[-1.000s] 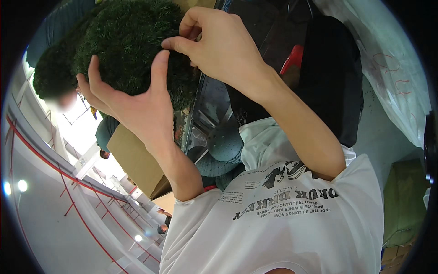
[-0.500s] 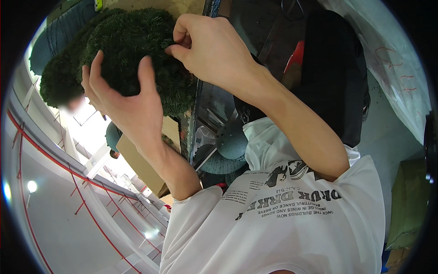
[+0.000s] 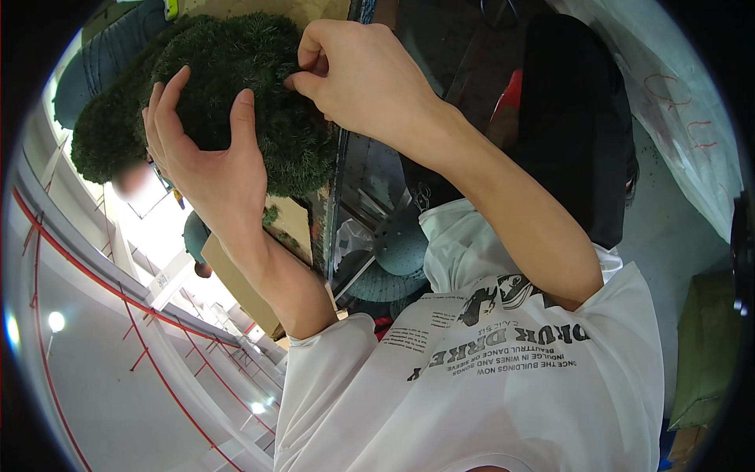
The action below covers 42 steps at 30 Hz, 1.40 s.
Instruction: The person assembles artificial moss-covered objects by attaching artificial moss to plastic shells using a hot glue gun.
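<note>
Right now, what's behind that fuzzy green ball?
Brown cardboard shows behind the fuzzy green ball. The left hand and right hand cover parts of it, and the ball hides whatever else lies behind it.

My two hands on one green clump.
One mossy green clump; my left hand under it, right hand pinching above.
</note>
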{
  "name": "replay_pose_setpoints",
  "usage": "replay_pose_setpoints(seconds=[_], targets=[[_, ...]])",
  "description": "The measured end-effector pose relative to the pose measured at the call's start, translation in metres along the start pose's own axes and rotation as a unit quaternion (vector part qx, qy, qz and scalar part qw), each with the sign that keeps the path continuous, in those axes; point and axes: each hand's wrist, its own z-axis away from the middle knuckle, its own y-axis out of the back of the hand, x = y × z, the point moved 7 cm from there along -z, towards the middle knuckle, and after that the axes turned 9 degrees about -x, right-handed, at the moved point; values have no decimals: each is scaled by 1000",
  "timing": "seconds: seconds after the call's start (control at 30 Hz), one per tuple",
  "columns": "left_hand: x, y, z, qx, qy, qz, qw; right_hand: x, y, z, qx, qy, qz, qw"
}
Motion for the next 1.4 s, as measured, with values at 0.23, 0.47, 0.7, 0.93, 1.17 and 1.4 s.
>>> replay_pose_setpoints(seconds=[0.23, 0.47, 0.7, 0.93, 1.17, 1.4], targets=[[6, 0, 3, -14, -10, -44, 999, -9, 10, -4, -5, 15, -100, 995], [8, 3, 1, -33, -52, -28, 998, -13, 1, 6, 36, 159, -40, 986], [7, 2, -6, -9, -9, 20, 1000, -12, -5, 24, 20, 150, -8, 989], [3, 3, -12, 13, 24, 24, 999, -17, 8, 9, 61, 145, -64, 985], [14, 5, -19, -68, -102, -55, 991, -19, 3, 6, 17, 141, -50, 989], [10, 8, -32, -115, -162, -90, 976, -16, -5, 10, -18, 133, -88, 987]])
